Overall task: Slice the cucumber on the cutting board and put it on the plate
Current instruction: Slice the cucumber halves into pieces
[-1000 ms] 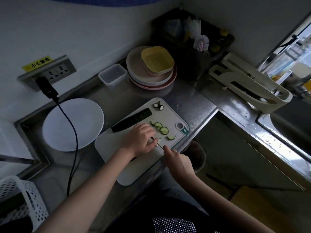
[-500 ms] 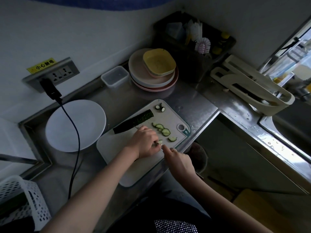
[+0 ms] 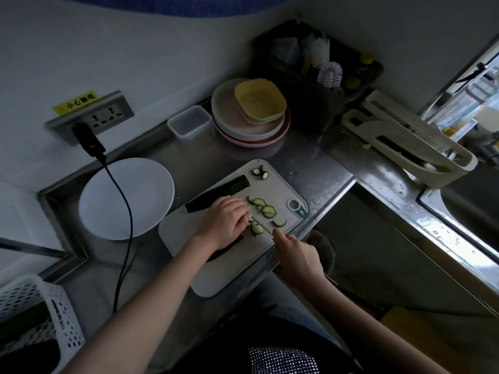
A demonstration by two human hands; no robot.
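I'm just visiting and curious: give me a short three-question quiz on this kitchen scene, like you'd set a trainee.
1. True or false: cucumber slices already lie on the white plate.
2. Which hand rests on the piece being cut? A) left hand B) right hand
3. Fill in: the uncut cucumber piece lies on the ______, beyond the hand on the board.

Key
1. False. The slices are all on the cutting board; the plate holds none.
2. A. The left hand covers the piece, while the right hand takes a knife-type grip with its forefinger stretched forward; the blade itself is hard to make out.
3. Cutting board.
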